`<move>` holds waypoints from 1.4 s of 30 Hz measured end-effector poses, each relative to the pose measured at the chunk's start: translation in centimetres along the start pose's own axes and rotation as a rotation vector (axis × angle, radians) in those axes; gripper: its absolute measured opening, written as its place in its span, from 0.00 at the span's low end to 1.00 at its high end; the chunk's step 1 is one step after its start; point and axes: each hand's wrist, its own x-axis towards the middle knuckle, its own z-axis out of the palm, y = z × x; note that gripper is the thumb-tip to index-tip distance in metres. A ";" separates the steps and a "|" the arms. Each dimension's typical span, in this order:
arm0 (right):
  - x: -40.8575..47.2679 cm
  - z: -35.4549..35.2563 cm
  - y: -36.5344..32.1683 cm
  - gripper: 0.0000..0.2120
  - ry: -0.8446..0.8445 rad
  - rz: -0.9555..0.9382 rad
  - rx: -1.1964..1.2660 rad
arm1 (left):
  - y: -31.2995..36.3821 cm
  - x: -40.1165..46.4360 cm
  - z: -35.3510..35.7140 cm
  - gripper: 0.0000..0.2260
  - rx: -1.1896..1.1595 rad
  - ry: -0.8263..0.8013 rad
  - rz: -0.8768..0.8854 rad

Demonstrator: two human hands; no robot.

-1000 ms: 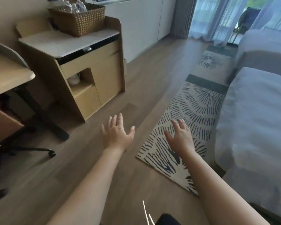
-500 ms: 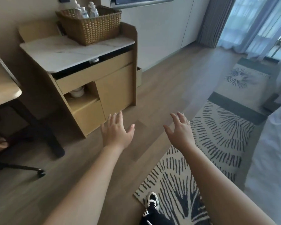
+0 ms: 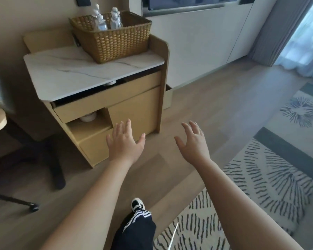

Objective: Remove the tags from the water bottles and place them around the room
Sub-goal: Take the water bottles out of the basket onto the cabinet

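- Water bottles (image 3: pixel 107 19) are standing in the basket (image 3: pixel 114 42) at the back of the tabletop (image 3: pixel 65 74); nothing is looking done yet, tags too small to tell.
- Left hand (image 3: pixel 124 143) is hanging empty, fingers (image 3: pixel 121 126) spread, well short of the bottles.
- Right hand (image 3: pixel 192 141) is likewise splayed and holding nothing, farther off.

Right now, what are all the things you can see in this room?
Water bottles: several, clear, standing in the basket.
Basket: one, brown wicker, on the cabinet top.
Cabinet: one, tan wood with white marble top, against the wall.
Bowl: one, white, in the cabinet's open nook.
Rug: cream with dark strokes, on the floor, right.
Curtain: pale, far right.
Shoe: one, black and white, stepping forward.
Left hand: open, empty.
Right hand: open, empty.
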 end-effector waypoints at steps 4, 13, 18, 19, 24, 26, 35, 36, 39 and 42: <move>8.3 1.6 -0.2 0.27 -0.005 -0.031 0.032 | 0.8 7.5 1.3 0.33 -0.007 0.019 -0.021; 32.5 4.1 -4.7 0.27 -0.039 -0.109 0.070 | 0.7 29.6 1.6 0.33 -0.004 0.076 -0.089; 44.0 3.9 -7.6 0.27 -0.008 -0.170 0.136 | 1.1 40.1 -0.6 0.31 -0.034 0.182 -0.118; 45.8 4.0 -8.1 0.26 -0.005 -0.182 0.146 | 1.3 41.8 -1.0 0.31 -0.043 0.201 -0.123; 55.0 5.1 -10.6 0.26 0.000 -0.290 0.161 | 1.6 49.1 -2.0 0.31 -0.054 0.298 -0.158; 58.7 5.7 -11.7 0.26 -0.004 -0.346 0.188 | 1.6 52.0 -2.1 0.31 -0.056 0.341 -0.186; 74.3 7.4 -17.1 0.26 -0.125 -0.612 0.290 | 2.4 62.3 -2.4 0.31 -0.032 0.561 -0.383; 75.5 7.6 -17.8 0.26 -0.139 -0.623 0.312 | 2.3 62.9 -2.6 0.32 -0.023 0.578 -0.407; 78.6 7.7 -19.9 0.26 -0.169 -0.660 0.413 | 1.5 64.2 -3.2 0.33 0.021 0.622 -0.451; 80.9 8.4 -21.9 0.30 -0.222 -0.668 0.457 | 0.1 65.9 -4.0 0.34 -0.006 0.644 -0.461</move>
